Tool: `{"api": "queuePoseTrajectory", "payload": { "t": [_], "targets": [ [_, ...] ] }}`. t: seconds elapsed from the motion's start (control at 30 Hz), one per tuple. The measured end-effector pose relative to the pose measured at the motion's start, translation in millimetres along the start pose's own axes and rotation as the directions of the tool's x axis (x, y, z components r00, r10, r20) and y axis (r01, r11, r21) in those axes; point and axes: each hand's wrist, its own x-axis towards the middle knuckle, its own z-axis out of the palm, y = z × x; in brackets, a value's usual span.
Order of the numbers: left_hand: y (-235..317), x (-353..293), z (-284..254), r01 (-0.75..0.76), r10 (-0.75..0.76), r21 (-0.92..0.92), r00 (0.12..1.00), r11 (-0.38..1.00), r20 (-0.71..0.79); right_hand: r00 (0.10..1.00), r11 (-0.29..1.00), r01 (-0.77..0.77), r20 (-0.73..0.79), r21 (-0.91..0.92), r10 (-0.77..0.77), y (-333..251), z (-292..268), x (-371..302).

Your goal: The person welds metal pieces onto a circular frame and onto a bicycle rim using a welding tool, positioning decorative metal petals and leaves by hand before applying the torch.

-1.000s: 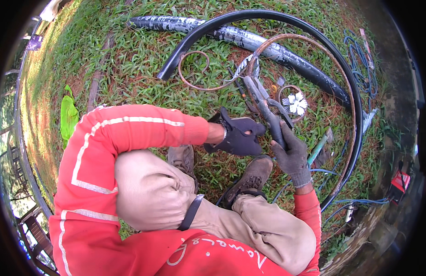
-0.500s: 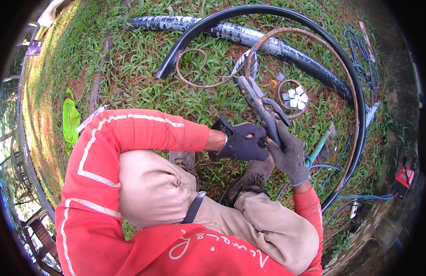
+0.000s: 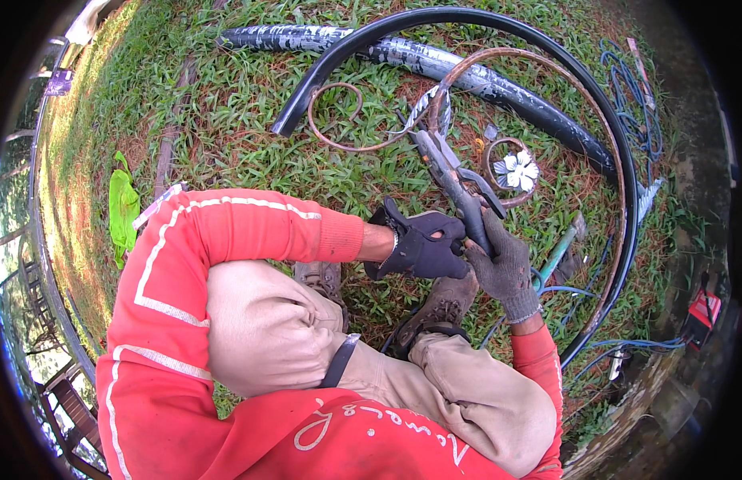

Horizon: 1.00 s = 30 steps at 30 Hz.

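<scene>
My right hand (image 3: pixel 503 264), in a grey knit glove, is wrapped round the rear grip of a long dark tool with a side lever (image 3: pixel 451 176). Its front end lies against a rusty curved metal rod (image 3: pixel 433 112) bent into scrolls. Beside the grip my left hand (image 3: pixel 423 246), in a black glove, has curled fingers close to the right thumb. What those fingers hold, if anything, is hidden. A silvery flower-shaped metal piece (image 3: pixel 516 170) sits inside a small rusty ring (image 3: pixel 491 156), right of the tool.
A black curved tube (image 3: pixel 483 18) arches round the rod. Behind it lies a scuffed black and silver pipe (image 3: pixel 419 60). Blue cable (image 3: pixel 627 96) is coiled at the far right, with a red box (image 3: pixel 701 308) nearer. Bright green cloth (image 3: pixel 121 208) lies on the grass at left.
</scene>
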Motion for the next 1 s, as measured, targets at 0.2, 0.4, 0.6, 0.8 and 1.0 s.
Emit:
{"api": "queuePoseTrajectory", "payload": {
  "t": [0.2,0.4,0.6,0.8,1.0],
  "targets": [
    [-5,4,5,-0.001,0.001,0.022,1.0,1.0,-0.007,1.0,1.0,-0.012,0.005,-0.027,0.012,1,-2,0],
    [-45,14,26,-0.18,0.162,-0.07,0.964,0.981,-0.212,1.0,0.999,0.008,0.001,0.032,-0.008,3,5,2],
    [-15,4,13,-0.138,0.128,-0.038,0.972,0.99,-0.196,1.0,1.0,0.011,-0.007,0.019,-0.01,3,2,1],
    [-5,2,2,0.023,-0.023,0.006,0.999,1.0,-0.036,1.0,0.999,-0.017,0.009,0.028,0.016,3,4,4],
    [-11,9,4,0.013,-0.013,-0.014,1.0,1.0,-0.004,0.999,0.999,-0.033,0.009,0.03,0.033,6,2,3]
  ]
}}
